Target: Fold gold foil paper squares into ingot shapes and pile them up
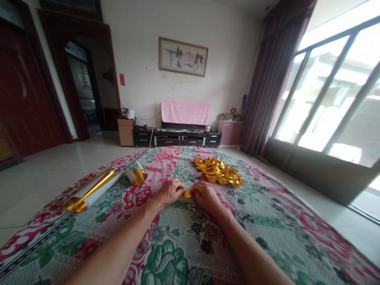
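Observation:
A small piece of gold foil paper (187, 194) is held between my two hands, just above the flowered cloth (166, 261). My left hand (171, 190) pinches its left end, fingers closed. At its right end my right hand (204, 194) has its fingers closed on the same piece. Beyond my right hand lies a pile of folded gold foil pieces (218, 171). To the left of my left hand rests a short curled stack of gold and white paper (135, 174), and further left a longer roll of gold and white paper (96, 190).
The cloth covers a rounded table whose far edge faces a low black cabinet (178, 138) with a pink cloth (185, 112) above it. Purple curtains (270, 75) and large windows stand on the right, a dark red door (26, 91) on the left.

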